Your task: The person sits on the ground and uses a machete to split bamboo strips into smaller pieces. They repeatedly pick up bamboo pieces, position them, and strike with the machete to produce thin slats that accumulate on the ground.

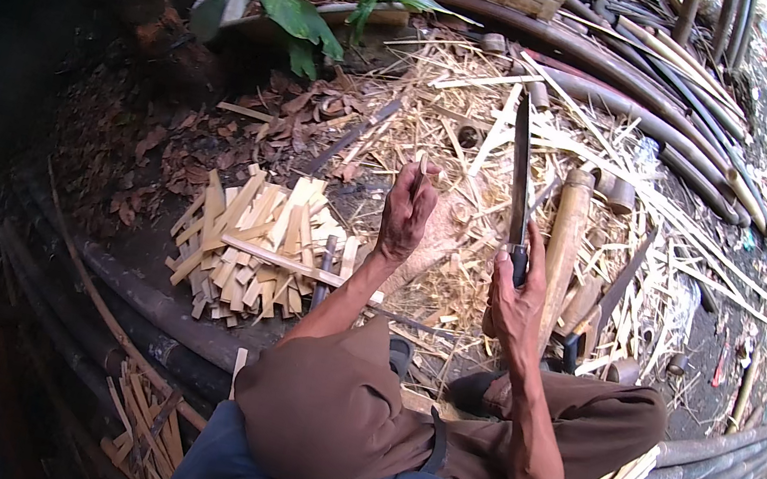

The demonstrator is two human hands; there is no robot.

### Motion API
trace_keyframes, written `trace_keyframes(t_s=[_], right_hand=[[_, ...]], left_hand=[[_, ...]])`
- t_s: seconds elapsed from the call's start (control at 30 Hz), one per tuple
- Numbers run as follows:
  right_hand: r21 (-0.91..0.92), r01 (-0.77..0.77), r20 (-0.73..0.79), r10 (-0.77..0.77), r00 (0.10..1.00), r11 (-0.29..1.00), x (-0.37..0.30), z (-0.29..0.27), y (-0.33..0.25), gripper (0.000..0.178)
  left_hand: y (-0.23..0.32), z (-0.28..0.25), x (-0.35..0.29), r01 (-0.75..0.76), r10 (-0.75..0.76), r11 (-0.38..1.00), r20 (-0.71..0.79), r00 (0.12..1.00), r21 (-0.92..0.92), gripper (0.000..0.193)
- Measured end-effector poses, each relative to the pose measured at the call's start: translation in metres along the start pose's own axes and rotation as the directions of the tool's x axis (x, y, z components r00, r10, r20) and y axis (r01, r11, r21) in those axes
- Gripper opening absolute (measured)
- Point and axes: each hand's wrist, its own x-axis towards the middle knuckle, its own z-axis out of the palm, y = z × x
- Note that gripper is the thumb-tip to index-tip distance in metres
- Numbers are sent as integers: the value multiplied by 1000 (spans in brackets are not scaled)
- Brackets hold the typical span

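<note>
My right hand [516, 307] is wrapped round the black handle of a long knife [522, 166], whose blade points up and away from me. Further left, my left hand [406, 213] is closed, with a short pale bamboo strip [423, 166] seen nearly end-on at its fingertips. The two hands are apart, and the blade does not touch the strip. Left of my left forearm lies a heap of cut bamboo strips [257, 239], one longer strip across its top. Beside my right hand is a thick bamboo length [567, 235].
Shavings [471, 82] and long split strips cover the ground ahead. A second blade [626, 285] lies at the right, another dark flat blade-like piece [357, 139] far left. Bamboo poles [629, 103] curve along the back right; more poles [158, 313] lie at left. A leafy plant [295, 12] stands behind.
</note>
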Motion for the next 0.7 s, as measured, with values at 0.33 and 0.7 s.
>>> trace_keyframes(t_s=[0.33,0.7], right_hand=[[157,-83,245,43,969,984,-45,-28,-80,40],[113,-62,268,29,963,992,-41,-18,-74,42]], left_hand=[[-3,18,-12,217,-174,943,181,968,-253,54],[-11,20,-18,226,-183,945,193,964,-235,51]])
